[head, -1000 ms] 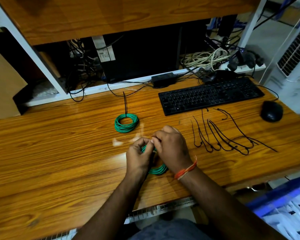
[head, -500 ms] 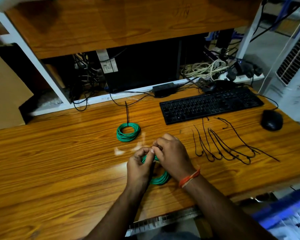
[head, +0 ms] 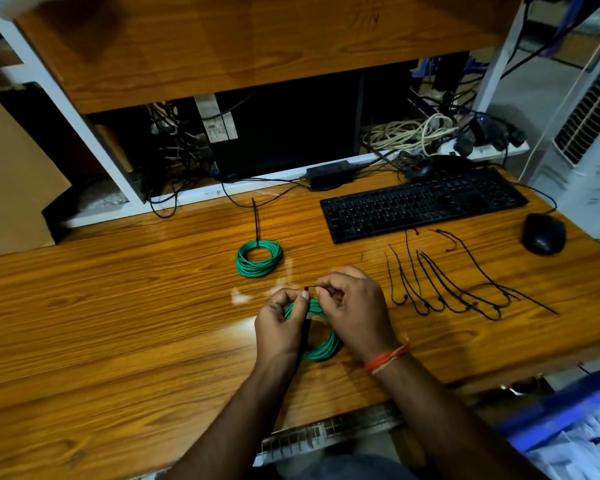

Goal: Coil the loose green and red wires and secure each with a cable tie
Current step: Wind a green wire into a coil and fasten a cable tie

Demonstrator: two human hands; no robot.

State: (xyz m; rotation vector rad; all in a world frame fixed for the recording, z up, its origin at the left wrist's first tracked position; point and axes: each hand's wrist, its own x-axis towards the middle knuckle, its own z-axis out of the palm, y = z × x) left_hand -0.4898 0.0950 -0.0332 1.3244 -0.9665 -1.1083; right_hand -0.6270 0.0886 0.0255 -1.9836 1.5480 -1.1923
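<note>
A green wire coil (head: 321, 349) rests on the wooden desk (head: 118, 323) between my hands. My left hand (head: 280, 327) pinches the coil's far edge together with a black cable tie (head: 305, 336) that runs down under the palm. My right hand (head: 352, 306) pinches the tie's small head at its fingertips, just above the coil. A second green coil (head: 258, 258) lies further back, bound by a black tie whose tail points away from me. Several loose black cable ties (head: 465, 289) are spread on the desk to the right. No red wire is in view.
A black keyboard (head: 420, 204) and a black mouse (head: 543, 233) sit at the back right. Behind them lie a power adapter (head: 328, 173) and tangled cables (head: 409, 135) under a wooden shelf (head: 257, 46). A blue bin (head: 568, 427) stands at lower right.
My fingertips have drawn apart a little, and the tie's head now shows between them. The view has shifted slightly; both coils stay where they were.
</note>
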